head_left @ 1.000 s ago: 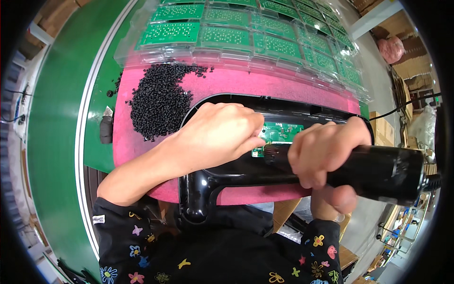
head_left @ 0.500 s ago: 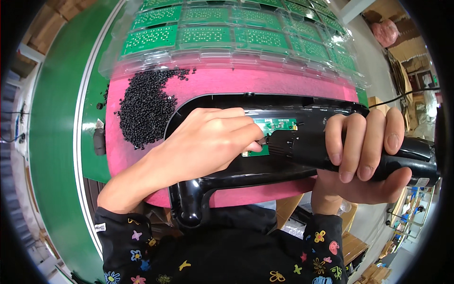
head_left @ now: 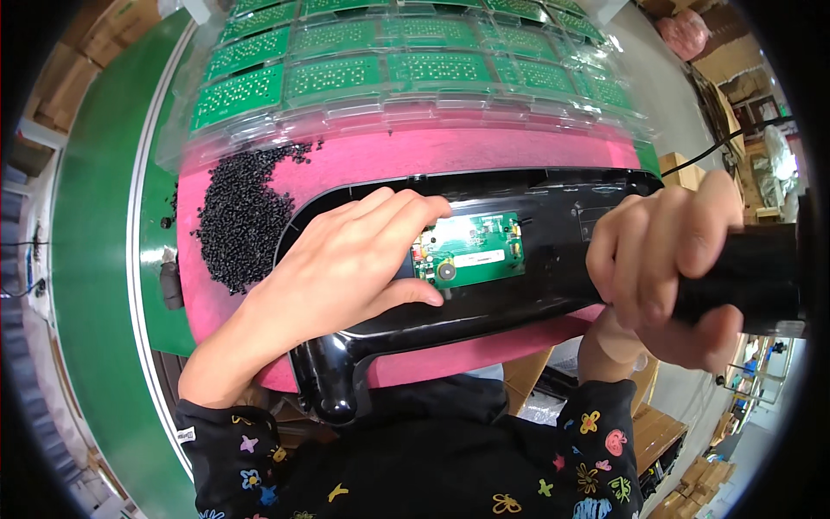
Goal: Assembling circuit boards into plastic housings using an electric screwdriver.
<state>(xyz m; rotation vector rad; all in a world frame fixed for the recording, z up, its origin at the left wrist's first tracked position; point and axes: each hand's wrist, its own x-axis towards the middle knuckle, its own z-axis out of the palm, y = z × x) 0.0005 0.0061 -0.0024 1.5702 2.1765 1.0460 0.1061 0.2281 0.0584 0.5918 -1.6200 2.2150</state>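
Observation:
A long black plastic housing (head_left: 553, 277) with a rounded left end and a short stem lies with its hollow side up. Inside it sits a green circuit board (head_left: 484, 272) with a white label and a small round black part. My left hand (head_left: 346, 251) lies over the board's left end, palm down. Its thumb and forefinger are apart, one below and one above the board, and it covers part of the board. My right hand (head_left: 666, 259) is wrapped round a black electric screwdriver (head_left: 761, 268), blurred by motion, over the housing's right end. The screwdriver's tip cannot be made out.
A heap of small black screws (head_left: 242, 216) lies on the pink mat (head_left: 415, 143), left of the housing. Behind stand clear plastic trays (head_left: 363, 117) of green boards. The green table (head_left: 104, 242) extends left. A black cable (head_left: 726, 143) runs at the far right.
My right hand has drawn the screwdriver rightward, away from the board. The fingers of my left hand have opened out from a pinch near its tip and shifted left, uncovering more board.

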